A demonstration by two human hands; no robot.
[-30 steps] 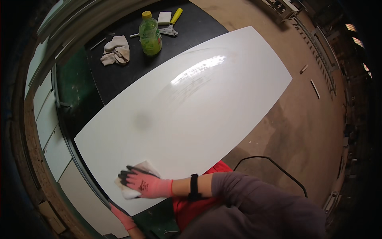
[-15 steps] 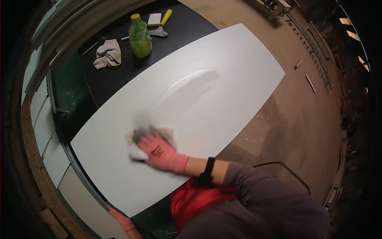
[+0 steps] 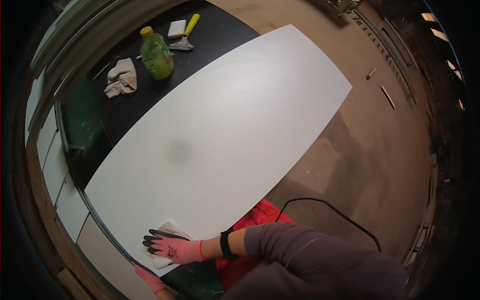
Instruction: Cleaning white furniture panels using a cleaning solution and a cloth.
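My right hand (image 3: 172, 248), in a pink glove with dark fingertips, presses a folded whitish cloth (image 3: 171, 229) onto a large white panel (image 3: 235, 130) close to its near left corner. Four fingers spread over the cloth; the thumb does not show, and cloth bunches out beside the palm. My left hand (image 3: 150, 280), gloved alike, sits low at the left, by the panel's near corner and the dark table rim. Its fingers are mostly hidden, so their grip is unclear. A dim round smudge or shadow shows on the panel's left half.
Beyond the panel, a black surface (image 3: 210, 30) bears a crumpled beige cloth (image 3: 121, 78), a green bottle with a yellow cap (image 3: 157, 57), a white block (image 3: 176, 29) and a yellow-handled scraper (image 3: 188, 33). A black cable (image 3: 327, 203) loops at the right over brown floor.
My right hand has slid the cloth toward me and left, to the panel's near corner. The wet-looking streak on the panel's upper middle no longer shows. My left hand stays about where it was.
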